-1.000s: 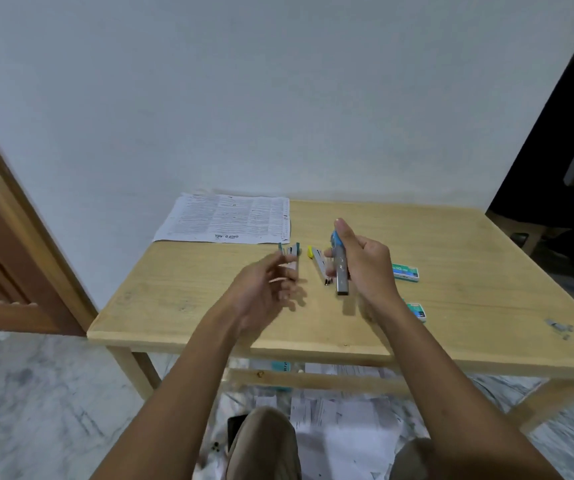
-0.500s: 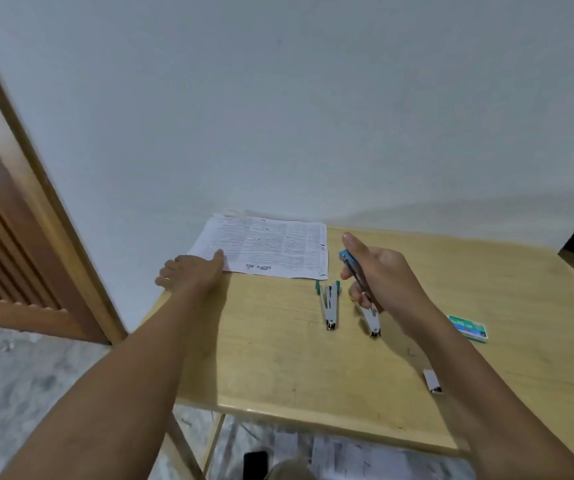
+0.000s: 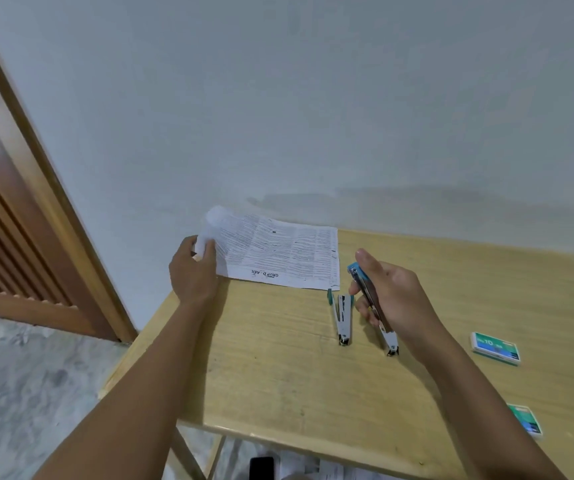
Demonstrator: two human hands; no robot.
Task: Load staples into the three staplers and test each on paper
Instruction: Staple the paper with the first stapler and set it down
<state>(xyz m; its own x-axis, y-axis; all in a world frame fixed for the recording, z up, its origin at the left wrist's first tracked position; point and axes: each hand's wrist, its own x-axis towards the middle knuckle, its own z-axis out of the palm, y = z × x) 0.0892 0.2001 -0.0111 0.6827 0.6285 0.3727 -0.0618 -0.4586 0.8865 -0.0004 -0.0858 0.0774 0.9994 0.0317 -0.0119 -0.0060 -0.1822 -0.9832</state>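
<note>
The third stapler point(image 3: 391, 342) is lying mostly hidden behind the right hand point(image 3: 396, 299). Only its silver end is showing below the palm, and its colour cannot be told. The right hand is holding the blue stapler point(image 3: 360, 277) above the table point(image 3: 278, 375), with the fingers point(image 3: 363, 309) curled around the body and the thumb extending past the blue end. The palm is covering the rear part of this stapler, so whether it is open or closed cannot be told.

The green stapler point(image 3: 342, 317) is lying on the table just left of the right hand, near the lower right corner of the printed sheet point(image 3: 278, 254). The left hand point(image 3: 193, 271) is gripping the left corner of the sheet with its fingers clamped on the paper, and that corner is curling up off the table. The rest of the sheet is lying flat by the wall. Most of the print is too small to read.

Two staple boxes are lying on the right part of the table, well apart from the staplers. These are the farther staple box point(image 3: 495, 348) and the nearer staple box point(image 3: 526, 419), which is sitting just beside the right forearm. Both are closed, so their contents are not showing.

Under the table, a dark flat object point(image 3: 261, 465) and loose papers point(image 3: 316, 474) are being cut off by the bottom edge
</note>
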